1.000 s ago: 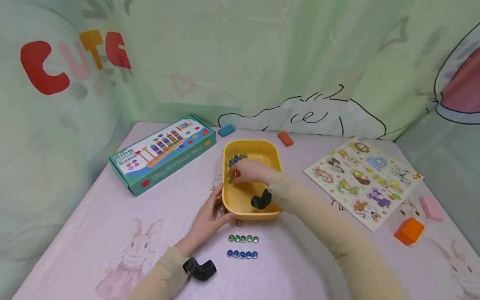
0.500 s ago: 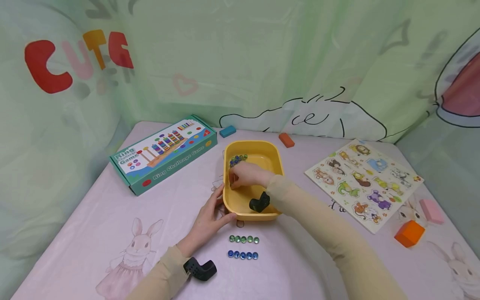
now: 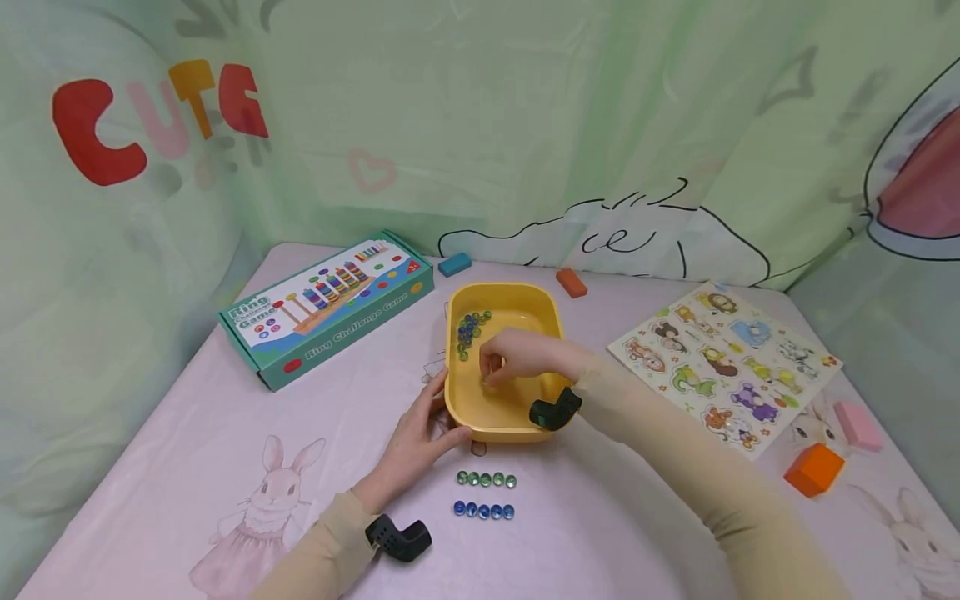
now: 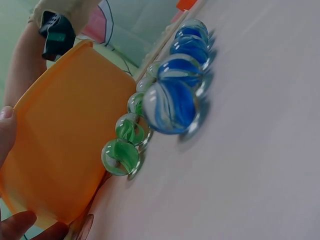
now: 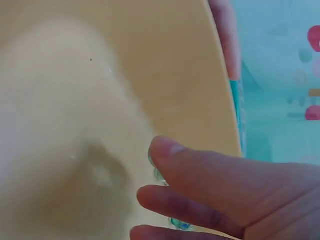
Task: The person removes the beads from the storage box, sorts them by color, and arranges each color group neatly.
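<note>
A yellow tub (image 3: 551, 312) stands mid-table with a cluster of blue and green marbles (image 3: 468, 327) in its far-left corner. My right hand (image 3: 506, 354) is inside the tub, just right of the cluster, with its fingers curled. In the right wrist view its fingertips (image 5: 165, 150) pinch a glassy marble (image 5: 158, 173) over the tub floor (image 5: 150, 60). My left hand (image 3: 416, 433) grips the tub's near-left corner, with the thumb (image 4: 6, 132) on the wall (image 4: 65, 125). A row of green marbles (image 3: 486, 479) (image 4: 122, 155) and a row of blue marbles (image 3: 483, 510) (image 4: 172, 105) lie in front of the tub.
A teal game box (image 3: 326, 304) lies to the left and an animal puzzle board (image 3: 723, 362) to the right. An orange cube (image 3: 813, 468) and a pink block (image 3: 857, 425) sit at the right edge. A teal block (image 3: 453, 263) and an orange brick (image 3: 572, 282) lie behind the tub.
My right hand has drawn back from the marble cluster at the tub's left side toward the tub's middle. The left hand and the two rows have stayed put.
</note>
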`<state>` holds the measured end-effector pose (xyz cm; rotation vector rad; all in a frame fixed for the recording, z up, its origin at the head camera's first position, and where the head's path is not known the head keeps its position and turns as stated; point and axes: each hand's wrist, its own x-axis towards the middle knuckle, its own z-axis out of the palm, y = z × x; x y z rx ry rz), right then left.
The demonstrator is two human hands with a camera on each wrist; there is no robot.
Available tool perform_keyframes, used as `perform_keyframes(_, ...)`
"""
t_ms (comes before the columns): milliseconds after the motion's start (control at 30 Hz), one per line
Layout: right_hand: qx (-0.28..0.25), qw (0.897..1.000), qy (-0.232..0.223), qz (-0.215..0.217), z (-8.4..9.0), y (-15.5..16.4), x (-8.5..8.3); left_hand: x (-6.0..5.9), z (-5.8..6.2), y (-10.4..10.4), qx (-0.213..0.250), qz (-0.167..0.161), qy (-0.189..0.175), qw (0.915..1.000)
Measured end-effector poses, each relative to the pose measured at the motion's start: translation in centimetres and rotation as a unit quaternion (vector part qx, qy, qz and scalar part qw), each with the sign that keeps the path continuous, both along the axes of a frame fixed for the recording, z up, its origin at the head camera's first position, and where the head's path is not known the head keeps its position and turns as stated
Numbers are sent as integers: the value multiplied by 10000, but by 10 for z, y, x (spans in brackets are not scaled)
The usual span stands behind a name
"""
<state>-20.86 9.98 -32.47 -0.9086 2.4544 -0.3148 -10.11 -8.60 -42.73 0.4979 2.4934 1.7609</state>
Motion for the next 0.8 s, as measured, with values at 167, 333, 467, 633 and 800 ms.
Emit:
perform_keyframes(167,15,10000,-21,-17,6,11,8,1,0,0,50,-3,5,10000)
perform_keyframes(333,-162,9999,5,6,13,23,16,1,0,1,133,9,-7,9999)
perform_keyframes(467,-443,9990,50,-11,18,31,24,1,1,1,80,12,-55,10000)
perform_keyframes(633,-748,9968,131,-249,23,41,38,1,2,0,60,24,-101,9999)
perform_keyframes(800,-1075,9928,224,-476,16,54,54,1,1,1,10,55,-43,10000)
